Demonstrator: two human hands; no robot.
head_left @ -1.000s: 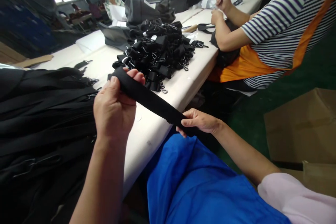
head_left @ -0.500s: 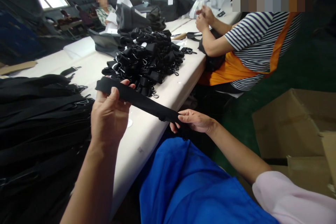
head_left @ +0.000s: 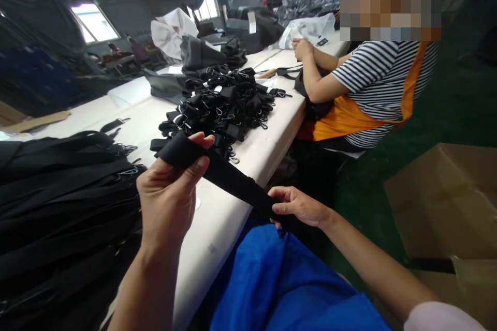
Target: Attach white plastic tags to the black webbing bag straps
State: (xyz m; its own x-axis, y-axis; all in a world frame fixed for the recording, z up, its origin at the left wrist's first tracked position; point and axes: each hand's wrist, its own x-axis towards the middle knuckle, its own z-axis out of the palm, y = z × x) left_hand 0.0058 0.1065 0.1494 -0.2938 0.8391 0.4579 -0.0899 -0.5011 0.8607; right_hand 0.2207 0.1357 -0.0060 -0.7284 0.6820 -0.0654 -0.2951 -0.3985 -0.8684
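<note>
A wide black webbing strap (head_left: 236, 182) stretches between my two hands above the table's edge. One looped end of it wraps around the fingers of my left hand (head_left: 171, 191), with the thumb pressing on it. Lower and to the right, my right hand (head_left: 297, 206) pinches the strap between thumb and fingers near my blue apron (head_left: 272, 274). The strap's lower end hangs into dark shadow and is hard to make out. Just beyond my left hand lies a heap of folded black straps with metal hooks (head_left: 221, 103).
Long black straps (head_left: 62, 207) cover the table's left side. The white table (head_left: 279, 129) runs away from me. At its right edge sits a co-worker in a striped shirt (head_left: 373, 83), hands raised near a clear plastic bag (head_left: 310, 28). Cardboard boxes (head_left: 438, 201) stand on the floor at right.
The view has tilted upward, so the scene sits lower. My left hand has turned the looped strap end a little, and both hands keep their hold. A distant person is now behind a raised white sheet.
</note>
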